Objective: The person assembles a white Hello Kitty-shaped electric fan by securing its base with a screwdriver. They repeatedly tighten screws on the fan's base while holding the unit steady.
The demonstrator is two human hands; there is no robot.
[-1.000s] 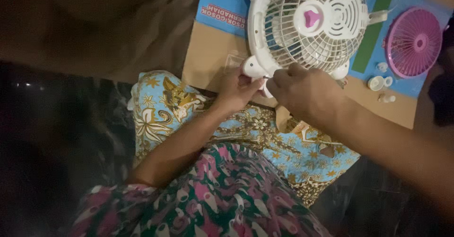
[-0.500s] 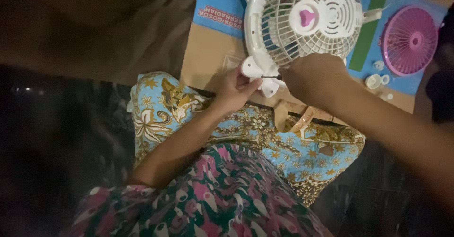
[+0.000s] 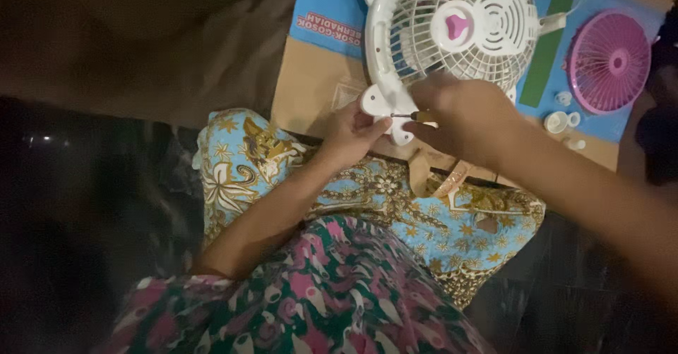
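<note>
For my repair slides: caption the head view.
Left hand steadies a white fan at its rim while right hand holds a small screwdriver to it; pink grille nearby.

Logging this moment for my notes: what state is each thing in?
White plastic fan: lying flat on cardboard, grille on.
Pink round grille: detached, lying apart.
Small screwdriver: gripped, tip at fan's foot.
Left hand: steadying the foot.
Right hand: closed on screwdriver.

Pink fan grille (image 3: 609, 61), white caps (image 3: 563, 120)
</note>
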